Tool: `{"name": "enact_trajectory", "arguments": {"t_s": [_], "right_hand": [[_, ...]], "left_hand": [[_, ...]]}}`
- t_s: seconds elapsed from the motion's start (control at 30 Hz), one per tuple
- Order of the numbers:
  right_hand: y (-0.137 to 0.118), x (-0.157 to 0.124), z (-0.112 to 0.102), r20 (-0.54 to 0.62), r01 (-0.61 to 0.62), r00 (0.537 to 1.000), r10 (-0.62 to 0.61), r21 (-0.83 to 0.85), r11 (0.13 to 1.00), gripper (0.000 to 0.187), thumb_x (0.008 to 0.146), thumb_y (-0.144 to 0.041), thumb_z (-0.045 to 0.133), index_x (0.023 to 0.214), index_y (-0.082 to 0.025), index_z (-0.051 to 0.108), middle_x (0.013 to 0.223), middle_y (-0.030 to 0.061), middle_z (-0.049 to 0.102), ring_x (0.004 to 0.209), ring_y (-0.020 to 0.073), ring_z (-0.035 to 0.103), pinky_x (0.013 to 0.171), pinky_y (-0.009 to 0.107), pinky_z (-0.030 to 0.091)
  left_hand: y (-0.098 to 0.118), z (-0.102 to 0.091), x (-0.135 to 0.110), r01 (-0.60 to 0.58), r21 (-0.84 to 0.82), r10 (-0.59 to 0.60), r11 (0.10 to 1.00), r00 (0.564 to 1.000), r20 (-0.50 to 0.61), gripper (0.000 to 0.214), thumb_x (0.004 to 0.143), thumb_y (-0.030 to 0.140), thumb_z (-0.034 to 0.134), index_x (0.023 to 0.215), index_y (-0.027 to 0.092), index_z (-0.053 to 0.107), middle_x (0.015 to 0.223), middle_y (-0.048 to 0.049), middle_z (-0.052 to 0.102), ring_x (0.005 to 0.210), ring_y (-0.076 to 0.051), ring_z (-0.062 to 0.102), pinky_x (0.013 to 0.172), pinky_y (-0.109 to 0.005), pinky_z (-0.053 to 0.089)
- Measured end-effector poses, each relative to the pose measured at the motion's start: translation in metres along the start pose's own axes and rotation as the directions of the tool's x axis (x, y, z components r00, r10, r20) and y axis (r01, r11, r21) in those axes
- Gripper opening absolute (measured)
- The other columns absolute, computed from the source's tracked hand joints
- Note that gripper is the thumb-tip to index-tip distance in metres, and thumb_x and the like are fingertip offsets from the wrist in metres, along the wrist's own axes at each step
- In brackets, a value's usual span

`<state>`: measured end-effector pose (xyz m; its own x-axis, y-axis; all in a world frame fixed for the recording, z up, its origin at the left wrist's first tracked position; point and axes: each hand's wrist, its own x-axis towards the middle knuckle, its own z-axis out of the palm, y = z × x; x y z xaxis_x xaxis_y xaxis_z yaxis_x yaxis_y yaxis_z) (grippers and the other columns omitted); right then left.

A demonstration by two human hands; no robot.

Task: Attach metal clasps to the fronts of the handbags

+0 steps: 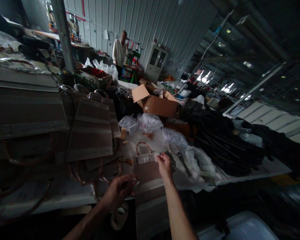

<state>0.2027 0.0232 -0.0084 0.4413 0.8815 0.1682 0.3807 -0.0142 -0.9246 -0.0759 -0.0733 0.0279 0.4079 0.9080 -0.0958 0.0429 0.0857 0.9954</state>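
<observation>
A brown handbag [150, 176] with lighter bands hangs over the table's front edge. Its curved handle [143, 146] lies at the top, and a clear strip runs along its upper border. My right hand [165, 164] is closed on the bag's upper right corner, thumb and fingers pinched. Beside the bag's left edge, my left hand [122, 189] is closed too, with a small pale bit at its fingertips that I cannot make out. To the right of the bag lies a round, pale-faced tool with a dark handle [183, 163].
Stacked brown bags [90, 136] with wrapped handles fill the left. Plastic packets [150, 122] and an open cardboard box [162, 106] lie beyond. A heap of black material [222, 140] covers the right. A person [119, 51] stands at the back near a cabinet [155, 61].
</observation>
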Motion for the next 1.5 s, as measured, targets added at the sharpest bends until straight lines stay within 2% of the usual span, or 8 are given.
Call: {"name": "enact_trajectory", "arguments": {"t_s": [0.23, 0.4, 0.57, 0.77, 1.07, 1.23, 1.33, 1.5], "right_hand": [[0.015, -0.005, 0.010, -0.048, 0.073, 0.996, -0.081, -0.143, 0.987, 0.058, 0.082, -0.070, 0.065, 0.084, -0.013, 0.076, 0.126, 0.0223, 0.063, 0.118, 0.0344, 0.060, 0.105, 0.047, 0.047], [0.022, -0.007, 0.016, -0.111, 0.141, 0.980, -0.163, -0.182, 0.973, 0.053, 0.082, -0.068, 0.066, 0.084, -0.015, 0.073, 0.114, 0.0211, 0.067, 0.110, 0.0334, 0.063, 0.099, 0.047, 0.051], [0.025, -0.005, 0.019, -0.144, 0.064, 0.987, -0.070, -0.043, 0.997, 0.057, 0.076, -0.060, 0.074, 0.110, -0.015, 0.067, 0.102, 0.0160, 0.074, 0.091, 0.0283, 0.069, 0.083, 0.041, 0.057], [0.028, 0.005, 0.023, -0.145, 0.023, 0.989, -0.025, -0.012, 1.000, 0.045, 0.078, -0.059, 0.069, 0.090, -0.016, 0.071, 0.090, 0.0144, 0.075, 0.084, 0.0286, 0.070, 0.081, 0.042, 0.057], [0.028, -0.002, 0.000, 0.115, 0.006, 0.993, -0.025, 0.161, 0.987, 0.046, 0.072, -0.049, 0.081, 0.105, -0.017, 0.074, 0.101, 0.0110, 0.078, 0.090, 0.0273, 0.073, 0.084, 0.041, 0.060], [0.027, -0.007, -0.003, 0.126, 0.011, 0.991, -0.036, 0.190, 0.982, 0.047, 0.071, -0.047, 0.083, 0.108, -0.018, 0.072, 0.105, 0.0117, 0.077, 0.095, 0.0283, 0.073, 0.090, 0.044, 0.058], [0.025, -0.008, -0.001, 0.065, 0.041, 0.997, -0.049, 0.127, 0.991, 0.046, 0.074, -0.053, 0.079, 0.104, -0.018, 0.073, 0.100, 0.0122, 0.077, 0.089, 0.0281, 0.072, 0.084, 0.043, 0.058], [0.023, -0.010, 0.001, -0.034, 0.073, 0.997, -0.071, 0.075, 0.994, 0.056, 0.077, -0.064, 0.073, 0.106, -0.016, 0.072, 0.101, 0.0152, 0.076, 0.090, 0.0287, 0.070, 0.085, 0.044, 0.057]], "left_hand": [[0.004, 0.007, 0.005, -0.093, 0.202, 0.078, 0.975, 0.993, 0.083, 0.034, 0.104, 0.041, 0.048, 0.116, 0.019, 0.071, 0.106, -0.0081, 0.074, 0.087, -0.020, 0.070, 0.074, -0.024, 0.050], [0.003, 0.011, 0.007, -0.094, 0.259, 0.073, 0.961, 0.993, 0.090, 0.031, 0.104, 0.031, 0.043, 0.115, 0.019, 0.069, 0.103, -0.0071, 0.073, 0.085, -0.019, 0.068, 0.073, -0.024, 0.049], [-0.003, 0.014, 0.007, -0.132, 0.263, 0.111, 0.956, 0.989, 0.095, 0.026, 0.101, 0.022, 0.043, 0.112, 0.021, 0.067, 0.106, -0.0069, 0.071, 0.093, -0.020, 0.067, 0.077, -0.024, 0.048], [-0.009, 0.014, 0.008, -0.150, 0.266, 0.127, 0.952, 0.987, 0.101, 0.025, 0.101, 0.024, 0.045, 0.111, 0.021, 0.067, 0.106, -0.0082, 0.070, 0.091, -0.020, 0.066, 0.078, -0.026, 0.051], [-0.006, 0.013, 0.006, -0.229, 0.310, 0.224, 0.923, 0.973, 0.053, 0.034, 0.096, 0.018, 0.045, 0.122, 0.020, 0.067, 0.109, -0.0123, 0.071, 0.098, -0.024, 0.067, 0.087, -0.032, 0.052], [-0.007, 0.011, 0.007, -0.143, 0.193, 0.149, 0.971, 0.989, -0.017, 0.034, 0.105, 0.037, 0.047, 0.129, 0.022, 0.067, 0.097, -0.0069, 0.072, 0.085, -0.020, 0.066, 0.075, -0.027, 0.051], [-0.005, 0.008, 0.005, -0.046, -0.063, 0.043, 0.997, 0.997, -0.059, 0.044, 0.103, 0.050, 0.056, 0.134, 0.019, 0.064, 0.089, -0.0050, 0.070, 0.077, -0.017, 0.063, 0.069, -0.025, 0.049], [0.008, 0.001, -0.005, 0.017, -0.497, -0.053, 0.867, 0.997, -0.059, 0.065, 0.093, 0.049, 0.076, 0.147, 0.019, 0.054, 0.101, -0.0086, 0.071, 0.078, -0.014, 0.064, 0.072, -0.026, 0.050]]}}
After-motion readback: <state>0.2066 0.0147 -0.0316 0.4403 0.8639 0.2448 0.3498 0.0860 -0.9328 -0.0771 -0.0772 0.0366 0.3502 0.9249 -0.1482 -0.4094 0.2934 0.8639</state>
